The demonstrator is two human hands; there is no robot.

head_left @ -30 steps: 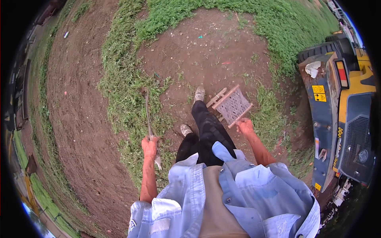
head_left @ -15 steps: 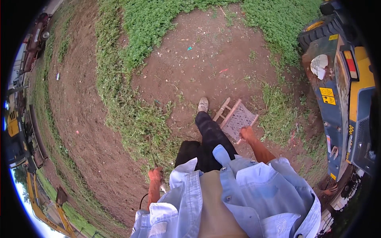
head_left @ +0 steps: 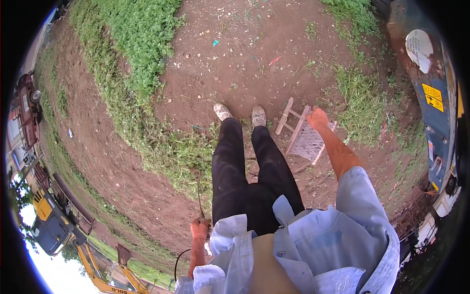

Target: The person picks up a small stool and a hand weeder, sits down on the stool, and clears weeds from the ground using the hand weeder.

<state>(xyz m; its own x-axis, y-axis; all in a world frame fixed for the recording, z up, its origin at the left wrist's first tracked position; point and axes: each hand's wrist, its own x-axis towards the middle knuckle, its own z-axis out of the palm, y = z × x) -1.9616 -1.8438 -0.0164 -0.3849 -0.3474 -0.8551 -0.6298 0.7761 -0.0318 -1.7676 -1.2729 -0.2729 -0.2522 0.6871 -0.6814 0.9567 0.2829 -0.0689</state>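
Over the dirt (head_left: 245,63), right of the trousers (head_left: 271,166): stool (head_left: 307,143), tilted; whether it touches down, I cannot tell.
Right hand (head_left: 317,118): grasping the stool's frame at its far end.
Left hand (head_left: 199,229): clenched around a thin stick (head_left: 199,193) pointing away.
Shoes (head_left: 259,116): both on the dirt, slightly apart.
Plants (head_left: 132,39): along the dirt's far left edge.

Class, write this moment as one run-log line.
left fingers: holding thin stick | right fingers: gripping woven stool by its edge | ground: brown soil, green plants
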